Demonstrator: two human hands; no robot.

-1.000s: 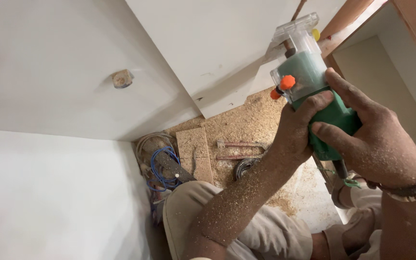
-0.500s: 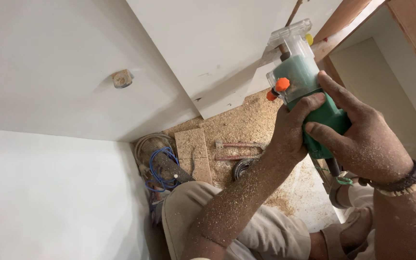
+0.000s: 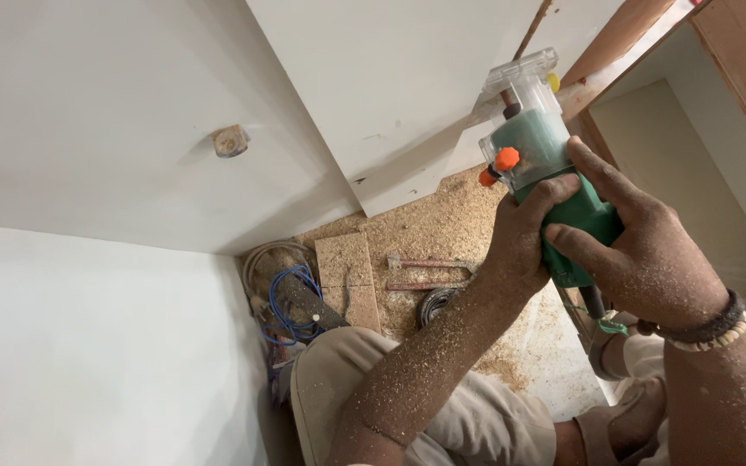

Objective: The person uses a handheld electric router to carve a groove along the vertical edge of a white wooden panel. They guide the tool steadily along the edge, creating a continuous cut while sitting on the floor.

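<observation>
1. Two white laminate panels (image 3: 123,103) meet at a corner and fill the upper left; a small round wooden plug (image 3: 230,140) sits on one face. A brown-edged cabinet box (image 3: 736,112) stands at right, its pale interior open w/ nothing visible inside.
2. Floor (image 3: 442,220) below is covered in sawdust; on it lie a small board offcut (image 3: 347,276), two metal clamps (image 3: 429,273), and a blue cable coil (image 3: 291,302) beside a grey hose.
3. Green trim router (image 3: 554,164), w/ clear base & orange knobs, is held up against the white panel edge near the cabinet.
4. Left hand (image 3: 524,237): fingers wrapped tight round the router body from the left.
5. Right hand (image 3: 641,250): fingers curled over the body from the right, wristband at wrist. Both forearms are dusted w/ sawdust.
6. Person's beige-trousered knee (image 3: 347,380) shows below.
</observation>
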